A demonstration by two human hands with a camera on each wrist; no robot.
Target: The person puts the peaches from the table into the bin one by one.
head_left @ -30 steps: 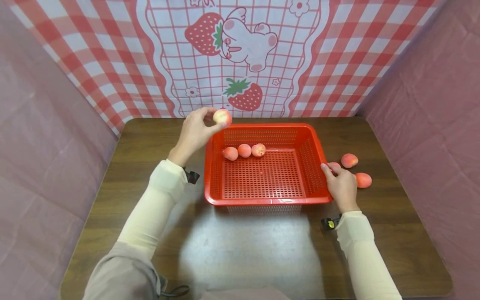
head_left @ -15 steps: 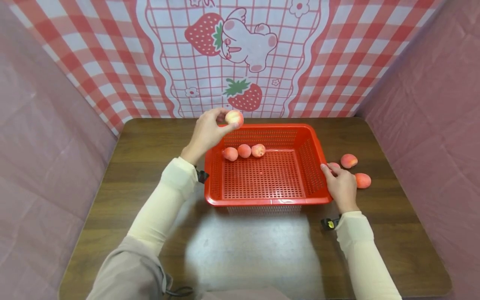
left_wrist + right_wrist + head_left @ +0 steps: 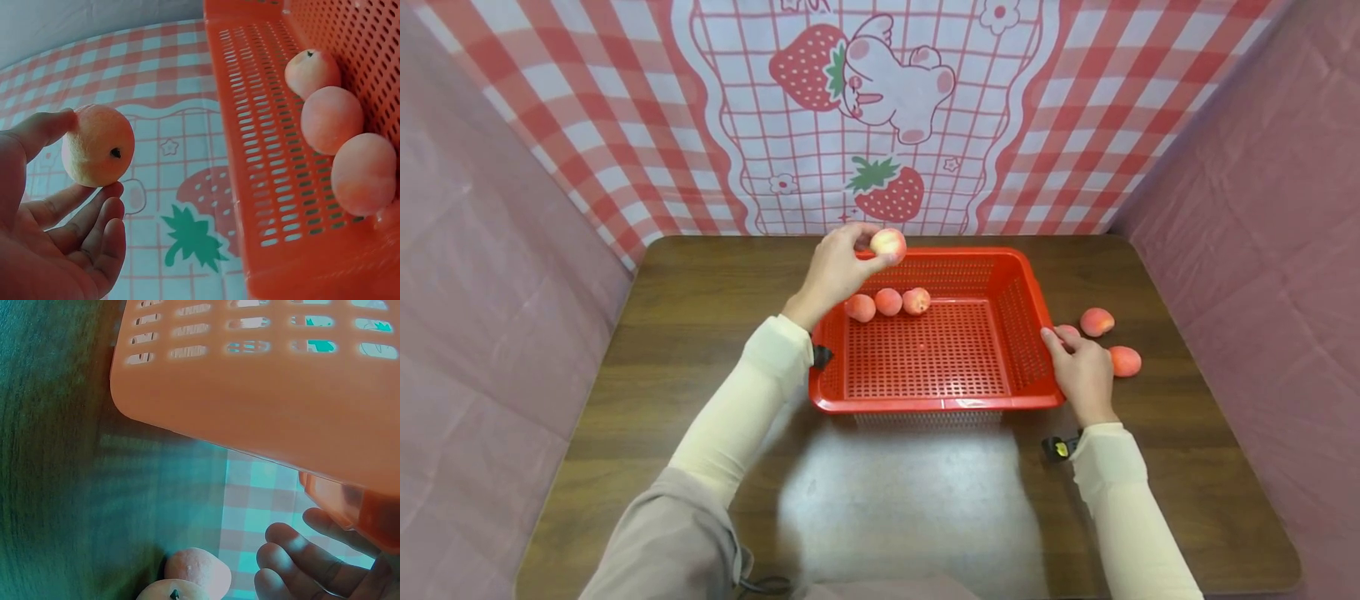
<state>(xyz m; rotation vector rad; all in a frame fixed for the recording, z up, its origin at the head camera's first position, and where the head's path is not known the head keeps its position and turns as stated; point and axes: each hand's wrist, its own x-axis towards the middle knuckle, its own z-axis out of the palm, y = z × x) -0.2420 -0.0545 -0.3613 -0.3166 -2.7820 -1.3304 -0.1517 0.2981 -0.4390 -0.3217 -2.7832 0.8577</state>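
My left hand (image 3: 837, 271) pinches a yellow-pink peach (image 3: 888, 244) between thumb and fingertips, above the far left part of a red plastic basket (image 3: 936, 403). In the left wrist view that peach (image 3: 99, 147) shows its dark stem pit, and the remaining fingers lie loosely curled under it. Three peaches sit in a row inside the basket toward its back left, among them a middle peach (image 3: 331, 120). My right hand (image 3: 1088, 375) grips the basket's right rim, thumb on top and fingers beneath.
Right of the basket, several peaches lie on the brown wooden table (image 3: 670, 333), one peach (image 3: 1097, 322) farther back and another peach (image 3: 1125, 362) beside my right hand. A checked strawberry cloth (image 3: 880, 100) hangs behind the table, with pink cloth (image 3: 1247, 225) at both sides.
My left hand has moved right with its peach, from the basket's far left corner to over its back rim. The right hand stays on the rim, and the basket has not moved.
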